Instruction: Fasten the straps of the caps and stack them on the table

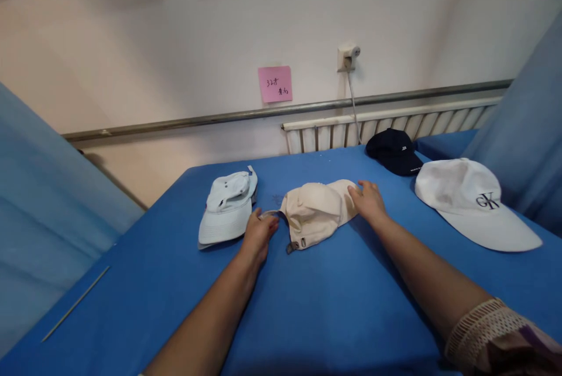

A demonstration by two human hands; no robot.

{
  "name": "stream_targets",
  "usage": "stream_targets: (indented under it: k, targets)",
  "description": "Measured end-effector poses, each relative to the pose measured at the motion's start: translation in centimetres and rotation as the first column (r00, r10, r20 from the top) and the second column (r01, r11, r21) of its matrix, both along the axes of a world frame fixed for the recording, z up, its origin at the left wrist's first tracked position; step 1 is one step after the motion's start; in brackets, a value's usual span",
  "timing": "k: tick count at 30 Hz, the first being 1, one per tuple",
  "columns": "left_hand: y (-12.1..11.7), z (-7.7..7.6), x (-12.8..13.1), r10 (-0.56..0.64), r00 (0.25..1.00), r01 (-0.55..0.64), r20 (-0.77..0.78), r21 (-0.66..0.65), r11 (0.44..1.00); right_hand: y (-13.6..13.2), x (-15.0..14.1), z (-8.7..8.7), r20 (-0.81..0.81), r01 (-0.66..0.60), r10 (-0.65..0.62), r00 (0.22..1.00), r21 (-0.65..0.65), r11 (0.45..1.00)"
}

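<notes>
A beige baseball cap (314,206) lies on the blue-covered table, its brim turned to the right and its back strap opening toward the left. My left hand (258,235) is at the strap end, fingers closed on the loose strap. On the other side, my right hand (367,203) grips the edge of the brim between thumb and fingers. Just left of my left hand rests a pale blue cap (228,203), brim toward me. The buckle of the beige cap shows at its lower left corner.
To the right sit a large white cap (461,188) with dark letters and a navy cap (392,150) behind it. A thin stick (76,304) lies at the left table edge. Behind are a radiator (322,136), a metal rail (211,120) and a plugged-in socket (346,58). Blue curtains hang on both sides.
</notes>
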State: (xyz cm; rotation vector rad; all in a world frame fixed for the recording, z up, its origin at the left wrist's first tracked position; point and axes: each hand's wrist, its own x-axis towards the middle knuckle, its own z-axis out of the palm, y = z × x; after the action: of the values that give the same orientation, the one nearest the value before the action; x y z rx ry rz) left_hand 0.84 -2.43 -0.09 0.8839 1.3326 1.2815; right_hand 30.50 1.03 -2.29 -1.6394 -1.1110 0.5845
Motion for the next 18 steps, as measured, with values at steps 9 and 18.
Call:
stream_targets:
  k: [9,18]
  targets:
    - [-1.5,1.2,1.2,-0.264,0.902,0.345,0.341,-0.203,0.916,0.3,1.2,-1.0,-0.452,-0.342,0.236,0.860,-0.167,0.925]
    - [0.2,2.3,-0.8,-0.163,0.787,0.201,0.595,0.001,0.980,0.3,0.5,0.1,-0.831,-0.451,0.248,0.498,-0.004,0.892]
